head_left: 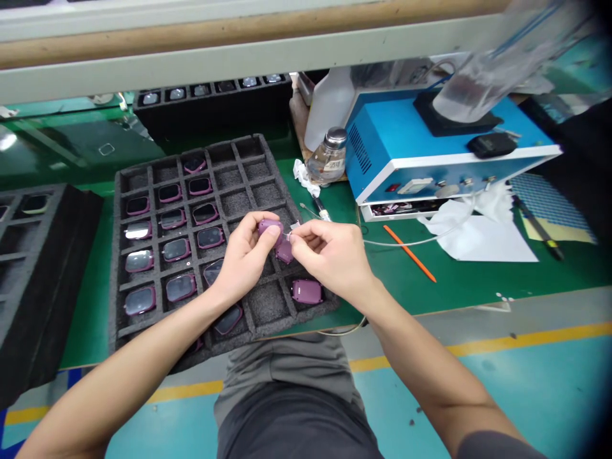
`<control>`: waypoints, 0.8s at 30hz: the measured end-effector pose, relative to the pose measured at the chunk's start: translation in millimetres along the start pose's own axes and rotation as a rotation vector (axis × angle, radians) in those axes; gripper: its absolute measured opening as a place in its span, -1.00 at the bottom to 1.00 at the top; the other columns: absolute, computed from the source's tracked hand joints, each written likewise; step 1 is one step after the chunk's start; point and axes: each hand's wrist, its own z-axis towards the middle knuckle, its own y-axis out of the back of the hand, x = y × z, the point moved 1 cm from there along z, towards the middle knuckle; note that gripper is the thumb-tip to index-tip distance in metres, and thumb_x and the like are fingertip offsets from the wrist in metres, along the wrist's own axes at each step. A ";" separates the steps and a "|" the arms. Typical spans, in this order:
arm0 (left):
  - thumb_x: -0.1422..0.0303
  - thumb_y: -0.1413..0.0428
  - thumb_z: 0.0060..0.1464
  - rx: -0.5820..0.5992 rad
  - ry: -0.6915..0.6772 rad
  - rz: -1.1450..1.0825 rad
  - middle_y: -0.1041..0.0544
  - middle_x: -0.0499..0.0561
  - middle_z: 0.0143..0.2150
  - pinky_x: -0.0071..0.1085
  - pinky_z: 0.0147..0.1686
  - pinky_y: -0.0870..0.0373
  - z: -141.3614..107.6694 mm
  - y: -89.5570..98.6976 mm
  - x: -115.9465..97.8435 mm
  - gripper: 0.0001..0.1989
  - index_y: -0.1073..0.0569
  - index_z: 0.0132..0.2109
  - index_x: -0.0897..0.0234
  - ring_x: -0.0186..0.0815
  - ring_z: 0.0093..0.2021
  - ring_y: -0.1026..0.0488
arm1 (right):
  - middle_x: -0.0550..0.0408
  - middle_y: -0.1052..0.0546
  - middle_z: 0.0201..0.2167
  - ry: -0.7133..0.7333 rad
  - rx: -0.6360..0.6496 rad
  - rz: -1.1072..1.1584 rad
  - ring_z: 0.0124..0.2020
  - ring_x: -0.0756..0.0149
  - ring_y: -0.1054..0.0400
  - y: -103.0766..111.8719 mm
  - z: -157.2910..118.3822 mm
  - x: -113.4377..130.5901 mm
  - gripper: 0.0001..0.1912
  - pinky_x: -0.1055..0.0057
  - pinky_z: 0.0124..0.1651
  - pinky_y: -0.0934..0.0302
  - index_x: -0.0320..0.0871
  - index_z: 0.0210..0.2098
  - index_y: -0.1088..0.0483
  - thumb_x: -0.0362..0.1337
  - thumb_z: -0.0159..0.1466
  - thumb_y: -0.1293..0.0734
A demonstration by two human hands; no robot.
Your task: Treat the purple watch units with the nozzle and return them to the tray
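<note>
The left hand [248, 252] holds a purple watch case [269, 225] above the foam tray [113, 274], its fingers and thumb closed around the edges. The right hand [329, 252] comes in from the other side, its thumb and fingers narrowed in a pinch on a small clear piece [287, 236] right beside the case; what that piece is, I cannot tell. The two hands are close together, over the right part of the tray

Beneath them, another purple case [284, 252] sits in a compartment, partly hidden by the fingers. Nearer the right front corner of the tray, a back-up case [306, 291] lies with small pale marks on its surface. The left-hand columns hold more purple watches [176, 249] with their dark screens up

The tray rests on the green bench [377, 280]. A second foam tray [52, 287] stands to the left, and a third tray [215, 118] is at the back. Right of the hands lie an orange stick [410, 254] and a sheet of white paper [497, 241]; a thin clear tube [406, 245] crosses the stick and passes out of sight at the right wrist. Behind, a capped glass bottle [328, 159] stands beside a blue box [382, 140]
</note>
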 end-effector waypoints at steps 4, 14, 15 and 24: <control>0.16 -0.20 0.21 -0.003 -0.017 -0.009 -0.43 -0.05 -0.27 -0.42 -0.25 -0.34 0.2 -0.2 1.5 -0.72 -0.45 -0.06 0.26 -0.35 -0.29 -0.36 | 0.11 -0.62 -0.50 -0.085 0.034 0.147 -0.51 0.39 -0.48 -0.1 1.4 -0.3 -0.89 0.47 -0.40 -0.34 -0.19 -0.40 -0.56 -0.33 0.19 -0.37; 0.12 -0.01 0.36 0.046 0.004 -0.056 -0.34 -0.09 -0.37 -0.40 -0.36 -0.29 -9.8 -4.2 7.3 -0.75 -0.37 -0.08 0.22 -0.36 -0.40 -0.30 | 0.13 -0.60 -0.50 -0.325 0.301 0.548 -0.56 0.44 -0.44 -2.9 7.0 -11.5 -0.61 0.54 -0.52 -0.35 -0.20 -0.25 -0.51 -0.06 0.08 -0.56; 0.11 0.00 0.37 0.043 0.012 -0.062 -0.33 -0.10 -0.39 -0.41 -0.38 -0.28 -11.5 -5.1 7.6 -0.74 -0.36 -0.09 0.21 -0.36 -0.41 -0.30 | 0.16 -0.59 -0.52 -0.338 0.307 0.557 -0.57 0.45 -0.44 -4.0 7.4 -12.1 -0.58 0.56 -0.54 -0.34 -0.20 -0.24 -0.48 -0.06 0.06 -0.57; 0.13 0.04 0.38 -0.010 -0.024 0.042 -0.33 -0.11 -0.39 -0.42 -0.48 -0.17 -14.9 -7.3 3.6 -0.76 -0.32 -0.15 0.20 -0.42 -0.51 -0.22 | 0.25 -0.55 -0.63 -0.393 0.409 0.569 -0.69 0.43 -0.40 -6.0 21.0 -7.9 -0.39 0.59 -0.66 -0.26 -0.14 -0.21 -0.31 0.01 -0.06 -0.62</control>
